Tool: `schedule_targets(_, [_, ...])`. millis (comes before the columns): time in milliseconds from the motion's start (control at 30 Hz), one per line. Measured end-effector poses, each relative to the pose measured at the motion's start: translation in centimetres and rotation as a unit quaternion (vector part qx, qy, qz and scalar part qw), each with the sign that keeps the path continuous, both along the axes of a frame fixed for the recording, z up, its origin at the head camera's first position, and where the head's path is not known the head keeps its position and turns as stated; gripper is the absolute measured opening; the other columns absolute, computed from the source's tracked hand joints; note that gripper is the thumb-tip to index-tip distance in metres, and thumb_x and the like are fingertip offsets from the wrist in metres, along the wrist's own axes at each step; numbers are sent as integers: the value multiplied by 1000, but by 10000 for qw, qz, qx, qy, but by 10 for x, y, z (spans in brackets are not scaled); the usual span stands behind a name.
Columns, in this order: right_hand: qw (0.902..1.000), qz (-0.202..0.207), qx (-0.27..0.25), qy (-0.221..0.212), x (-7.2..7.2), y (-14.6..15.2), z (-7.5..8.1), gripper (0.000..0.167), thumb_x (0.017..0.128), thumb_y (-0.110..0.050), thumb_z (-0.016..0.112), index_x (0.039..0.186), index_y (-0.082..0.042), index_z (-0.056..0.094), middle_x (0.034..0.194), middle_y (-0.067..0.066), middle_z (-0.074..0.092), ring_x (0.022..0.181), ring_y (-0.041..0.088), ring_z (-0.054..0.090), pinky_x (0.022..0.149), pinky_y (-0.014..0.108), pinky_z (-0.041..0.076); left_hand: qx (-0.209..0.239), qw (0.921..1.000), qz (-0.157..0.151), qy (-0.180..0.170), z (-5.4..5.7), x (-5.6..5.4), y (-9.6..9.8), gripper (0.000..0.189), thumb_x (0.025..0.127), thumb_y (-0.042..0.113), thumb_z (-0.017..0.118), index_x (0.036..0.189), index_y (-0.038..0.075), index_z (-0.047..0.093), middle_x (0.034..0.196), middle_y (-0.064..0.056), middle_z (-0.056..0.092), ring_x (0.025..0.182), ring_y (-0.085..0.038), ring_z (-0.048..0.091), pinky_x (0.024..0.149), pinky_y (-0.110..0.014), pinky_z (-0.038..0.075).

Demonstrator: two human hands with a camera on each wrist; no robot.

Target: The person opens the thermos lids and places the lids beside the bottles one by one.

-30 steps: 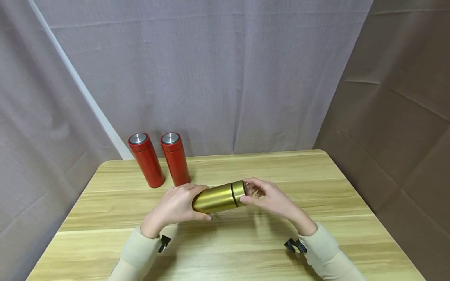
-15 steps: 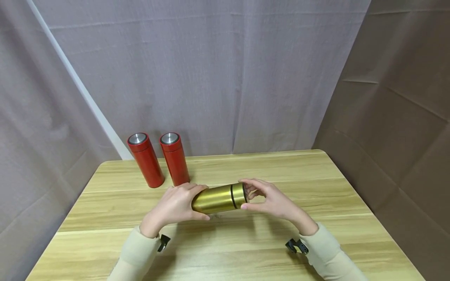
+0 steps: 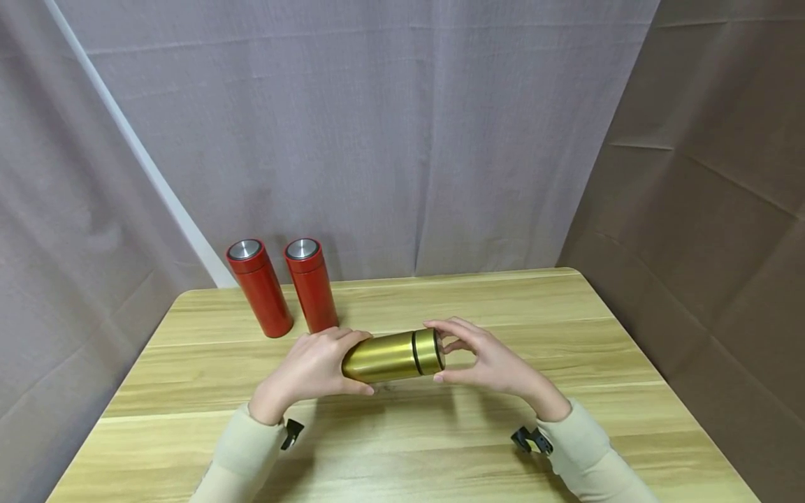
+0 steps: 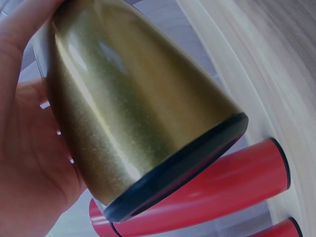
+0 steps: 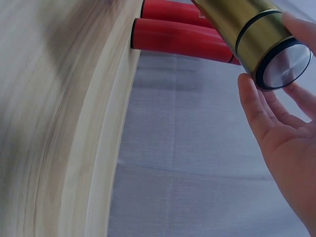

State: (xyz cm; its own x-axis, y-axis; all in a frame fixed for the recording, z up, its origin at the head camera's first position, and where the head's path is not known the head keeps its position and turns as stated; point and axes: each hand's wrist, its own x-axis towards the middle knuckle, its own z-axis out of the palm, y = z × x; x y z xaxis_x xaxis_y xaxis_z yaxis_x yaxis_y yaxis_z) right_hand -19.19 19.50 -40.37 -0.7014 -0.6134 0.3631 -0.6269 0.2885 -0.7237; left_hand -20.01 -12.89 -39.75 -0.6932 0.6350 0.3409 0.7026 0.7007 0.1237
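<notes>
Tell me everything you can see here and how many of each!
Table: one, light wood, beneath the bottles
Gold bottle: one, gold with black bands, held sideways over the table
Red bottles: two, red with silver tops, standing at back left
Curtains: count unclear, greyish, behind and both sides
White strip: one, white, left
Sleeves: two, cream, bottom
Devices: two, black, one by each sleeve
Left hand: one, bare, gripping the gold bottle
Right hand: one, bare, at its lid

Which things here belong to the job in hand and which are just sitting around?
In the job:
gold flask, in the left hand
its lid, with the right hand around it

Just around:
left red flask, upright
right red flask, upright
</notes>
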Motion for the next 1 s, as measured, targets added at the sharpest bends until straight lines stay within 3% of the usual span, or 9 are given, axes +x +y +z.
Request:
schedule_targets(200, [9990,349,-251,144,-2,-1,-2,79,81,-6,83,149,0,43,143,14,50,129,27,51,100,39,49,-11,10000,9,-41,0,-1,0,80,61,62,87,127,23,65,102,7,67,85,-7,60,60,-31,45])
schedule_targets(400, [9986,422,-316,77,-2,-3,-1,82,77,5,82,148,3,42,143,20,47,133,29,47,103,38,46,-24,10000,40,-79,0,-1,-1,80,62,62,87,128,23,65,100,7,66,83,-7,59,58,-30,43])
schedule_targets(733, [9986,-120,143,-491,-2,-2,-5,76,87,-27,80,151,-10,43,144,12,50,125,30,56,101,42,47,-146,9997,107,-188,-3,0,-3,81,64,64,85,130,21,66,107,5,69,88,-8,62,59,-33,44])
schedule_targets(1000, [9969,-254,307,-674,-2,-6,-4,66,94,-25,73,151,-13,42,128,12,59,112,26,63,95,39,52,-98,9999,86,-110,-4,-1,0,81,63,64,85,129,22,66,107,6,69,88,-8,62,60,-33,44])
